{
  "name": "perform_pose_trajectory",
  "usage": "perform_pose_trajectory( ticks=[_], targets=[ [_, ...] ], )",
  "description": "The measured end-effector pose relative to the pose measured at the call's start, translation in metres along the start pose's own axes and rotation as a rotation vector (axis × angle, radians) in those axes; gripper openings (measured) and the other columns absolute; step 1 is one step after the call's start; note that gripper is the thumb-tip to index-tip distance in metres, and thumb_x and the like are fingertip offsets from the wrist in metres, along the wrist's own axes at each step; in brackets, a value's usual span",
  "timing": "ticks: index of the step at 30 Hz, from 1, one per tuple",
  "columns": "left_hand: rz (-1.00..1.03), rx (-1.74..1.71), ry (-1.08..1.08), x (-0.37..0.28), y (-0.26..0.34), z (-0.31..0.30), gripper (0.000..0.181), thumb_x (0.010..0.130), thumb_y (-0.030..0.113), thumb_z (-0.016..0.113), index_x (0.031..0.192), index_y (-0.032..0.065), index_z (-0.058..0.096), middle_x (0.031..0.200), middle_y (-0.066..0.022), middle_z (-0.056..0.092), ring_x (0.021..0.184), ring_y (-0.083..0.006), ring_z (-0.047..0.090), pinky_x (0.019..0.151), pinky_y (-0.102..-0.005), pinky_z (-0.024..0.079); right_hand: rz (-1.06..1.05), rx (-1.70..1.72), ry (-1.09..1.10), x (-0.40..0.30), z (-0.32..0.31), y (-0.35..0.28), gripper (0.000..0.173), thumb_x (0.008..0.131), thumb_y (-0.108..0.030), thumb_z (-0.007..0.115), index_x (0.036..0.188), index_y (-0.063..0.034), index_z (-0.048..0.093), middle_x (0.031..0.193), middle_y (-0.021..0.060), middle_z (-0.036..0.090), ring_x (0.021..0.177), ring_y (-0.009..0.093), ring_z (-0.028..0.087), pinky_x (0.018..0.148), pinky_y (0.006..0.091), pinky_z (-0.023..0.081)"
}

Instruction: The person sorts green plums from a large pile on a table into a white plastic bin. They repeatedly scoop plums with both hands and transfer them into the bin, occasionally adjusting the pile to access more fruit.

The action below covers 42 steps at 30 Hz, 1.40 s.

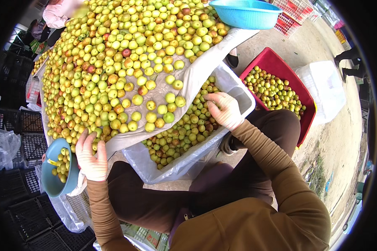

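A large heap of small yellow-green fruits, probably jujubes [113, 78], lies on a pale cloth [201, 72]. At the heap's lower left edge, my left hand [92, 157] has its fingers apart over the fruits, beside a blue-grey plastic basin [55, 185] with a few fruits in it. My right hand [224, 109] hovers over a plastic-lined crate [176, 172] of smaller fruits, thumb and forefinger apart; I see nothing held in it. Both hands wear thin, light, striped gloves or sleeves. The crate stands between my knees, partly under the cloth's edge.
A red tub [308, 116] of fruits stands right of my knee, a white plastic-wrapped crate [323, 91] beyond it. A blue colander [248, 15] sits at the cloth's far edge. Black crates [28, 216] fill the left. A person in pink [56, 15] sits at the far left; another's legs show far right.
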State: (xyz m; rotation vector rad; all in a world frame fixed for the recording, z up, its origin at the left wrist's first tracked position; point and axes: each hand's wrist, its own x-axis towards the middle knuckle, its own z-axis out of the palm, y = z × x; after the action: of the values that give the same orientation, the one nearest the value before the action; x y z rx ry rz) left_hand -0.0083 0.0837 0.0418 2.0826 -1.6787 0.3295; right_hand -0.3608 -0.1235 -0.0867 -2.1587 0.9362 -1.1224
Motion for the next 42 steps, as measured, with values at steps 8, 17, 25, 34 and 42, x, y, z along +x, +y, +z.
perform_pose_trajectory(
  ticks=[8,17,25,34,42],
  targets=[
    [-0.572,0.231,-0.369,0.04,-0.044,0.099,0.086,0.087,0.073,0.039,0.154,0.0237,0.018,0.159,-0.0195,0.013,0.143,-0.0469,0.017,0.11,-0.0634,0.018,-0.032,-0.83,-0.101,0.169,0.012,0.009,0.061,0.087,-0.05,0.057,0.136,-0.0158,0.047,0.142,0.015,0.043,0.133,0.04,0.035,0.11,0.0517,0.025],
    [-0.687,0.422,-0.521,0.061,0.007,0.101,0.084,0.087,0.073,0.032,0.155,0.0299,0.009,0.158,-0.0206,0.015,0.139,-0.0544,0.018,0.107,-0.069,0.017,0.123,-0.883,-0.493,0.181,0.101,-0.041,0.073,0.094,-0.063,0.032,0.151,-0.0178,0.032,0.158,0.0186,0.018,0.144,0.05,0.01,0.113,0.0632,0.009],
    [-0.365,0.338,-0.5,0.053,0.073,0.127,0.062,0.093,0.059,0.039,0.147,0.03,0.034,0.156,-0.0228,0.02,0.142,-0.0471,0.016,0.108,-0.0684,0.011,-0.057,-0.545,-0.563,0.133,0.14,-0.07,0.06,0.097,-0.049,0.032,0.148,-0.0165,0.037,0.157,0.0107,0.027,0.144,0.037,0.021,0.116,0.0517,0.016],
    [-0.155,-0.158,-0.189,0.007,0.036,0.087,0.038,0.083,0.031,0.065,0.119,0.0194,0.065,0.148,-0.0198,0.039,0.134,-0.0433,0.036,0.111,-0.0573,0.024,-0.14,-0.509,-0.718,0.121,0.071,-0.066,0.054,0.097,-0.051,0.037,0.14,-0.0178,0.046,0.15,0.0106,0.037,0.141,0.034,0.027,0.113,0.054,0.021],
    [-0.688,0.452,-0.539,0.061,0.002,0.116,0.072,0.093,0.066,0.025,0.154,0.0273,0.018,0.159,-0.0203,0.011,0.14,-0.0488,0.022,0.108,-0.065,0.016,-0.008,-0.695,-0.45,0.156,0.122,-0.046,0.064,0.096,-0.055,0.036,0.147,-0.0176,0.036,0.156,0.0138,0.027,0.144,0.036,0.021,0.114,0.0591,0.014]
  ],
)
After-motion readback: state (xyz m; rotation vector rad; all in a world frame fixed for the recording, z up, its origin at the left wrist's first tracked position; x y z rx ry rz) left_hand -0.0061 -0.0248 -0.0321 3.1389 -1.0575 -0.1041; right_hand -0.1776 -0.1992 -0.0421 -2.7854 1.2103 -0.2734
